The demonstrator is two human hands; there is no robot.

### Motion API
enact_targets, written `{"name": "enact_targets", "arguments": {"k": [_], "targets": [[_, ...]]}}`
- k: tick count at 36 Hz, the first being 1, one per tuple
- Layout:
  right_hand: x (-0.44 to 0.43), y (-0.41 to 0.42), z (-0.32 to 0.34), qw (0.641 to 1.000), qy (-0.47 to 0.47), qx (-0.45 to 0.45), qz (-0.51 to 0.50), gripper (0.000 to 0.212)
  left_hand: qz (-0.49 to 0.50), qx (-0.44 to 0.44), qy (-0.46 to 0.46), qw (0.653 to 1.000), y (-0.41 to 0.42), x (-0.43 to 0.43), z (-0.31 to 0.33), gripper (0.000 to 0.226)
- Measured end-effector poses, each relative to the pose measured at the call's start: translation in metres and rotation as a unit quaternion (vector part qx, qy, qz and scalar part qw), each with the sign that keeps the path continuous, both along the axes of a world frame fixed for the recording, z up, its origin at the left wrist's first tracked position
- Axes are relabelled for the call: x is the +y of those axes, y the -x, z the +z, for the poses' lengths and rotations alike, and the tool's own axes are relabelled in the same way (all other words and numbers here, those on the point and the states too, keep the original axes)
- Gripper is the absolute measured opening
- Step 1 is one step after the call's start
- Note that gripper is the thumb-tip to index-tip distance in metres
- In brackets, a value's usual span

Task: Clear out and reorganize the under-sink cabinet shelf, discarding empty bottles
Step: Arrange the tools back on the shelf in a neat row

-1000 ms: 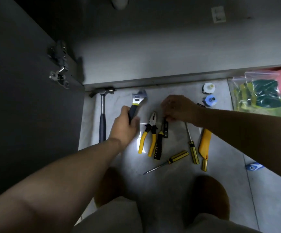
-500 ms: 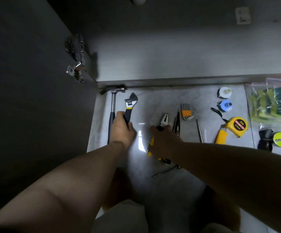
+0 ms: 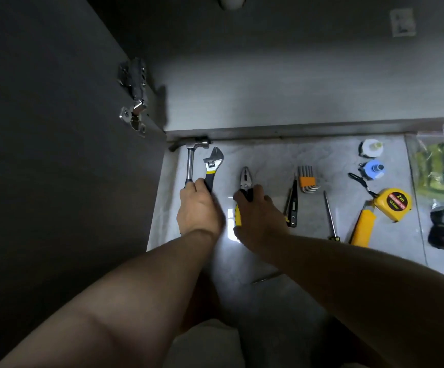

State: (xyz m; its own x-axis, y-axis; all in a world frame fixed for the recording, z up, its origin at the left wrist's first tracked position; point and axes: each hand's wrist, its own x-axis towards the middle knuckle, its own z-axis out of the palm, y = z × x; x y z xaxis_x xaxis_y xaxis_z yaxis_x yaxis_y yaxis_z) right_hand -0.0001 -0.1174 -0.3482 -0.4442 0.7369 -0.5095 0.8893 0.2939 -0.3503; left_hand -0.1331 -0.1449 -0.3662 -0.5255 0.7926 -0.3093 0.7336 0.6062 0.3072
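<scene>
Down on the floor (image 3: 268,158) before the cabinet (image 3: 295,102), the left hand (image 3: 199,208) gripped the wrench (image 3: 213,162) just right of the hammer (image 3: 189,166), while the right hand (image 3: 259,219) curled round the pliers (image 3: 245,179).

Tally was one hammer (image 3: 190,166), one wrench (image 3: 212,163), one pliers (image 3: 245,179), one hex key set (image 3: 306,179), one tape measure (image 3: 393,204), one yellow knife (image 3: 361,229), plus two rolls: white roll (image 3: 371,147), blue roll (image 3: 373,170).

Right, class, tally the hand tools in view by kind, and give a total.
Hammer: 1
Adjustable wrench: 1
Pliers: 1
Hex key set: 1
Screwdriver: 2, the second mostly hidden by an arm
Black pen-shaped tool: 1
Utility knife: 1
Tape measure: 1
Total: 9
</scene>
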Motion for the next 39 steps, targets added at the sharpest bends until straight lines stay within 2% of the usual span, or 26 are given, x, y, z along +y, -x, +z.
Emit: {"name": "enact_targets", "arguments": {"k": [3, 8, 13, 18, 22, 27, 31, 34, 39], "targets": [[0.006, 0.002, -0.008, 1.000, -0.008, 0.013, 0.020, 0.082, -0.021, 0.020, 0.024, 0.999, 0.003, 0.000, 0.002, 0.021], [0.003, -0.005, -0.018, 0.998, -0.024, 0.002, 0.060, 0.104, -0.001, 0.026, 0.045, 0.999, 0.001, 0.002, 0.005, 0.020], [0.002, -0.002, -0.019, 0.998, -0.017, 0.023, 0.052, 0.094, 0.018, 0.025, 0.066, 0.997, 0.001, 0.001, 0.006, 0.025], [0.006, 0.009, -0.018, 0.994, -0.057, 0.005, 0.094, 0.090, 0.036, 0.023, 0.064, 0.997, 0.000, 0.002, 0.008, 0.022], [0.007, 0.015, -0.017, 0.997, -0.022, 0.044, 0.057, 0.092, 0.023, 0.027, 0.032, 0.999, 0.004, -0.006, 0.007, 0.019], [0.004, 0.013, -0.020, 0.996, -0.007, 0.048, 0.080, 0.101, 0.040, 0.073, -0.001, 0.997, 0.010, -0.016, 0.005, 0.030], [0.001, 0.011, -0.021, 0.994, -0.025, 0.053, 0.090, 0.098, 0.073, 0.012, 0.039, 0.996, 0.022, -0.021, -0.002, 0.061], [0.001, 0.013, -0.021, 0.994, -0.019, 0.061, 0.086, 0.094, 0.073, -0.019, 0.040, 0.996, 0.029, -0.023, -0.007, 0.064], [0.003, 0.017, -0.018, 0.994, -0.022, 0.058, 0.094, 0.093, 0.070, -0.019, 0.041, 0.996, 0.029, -0.022, -0.006, 0.064]]}}
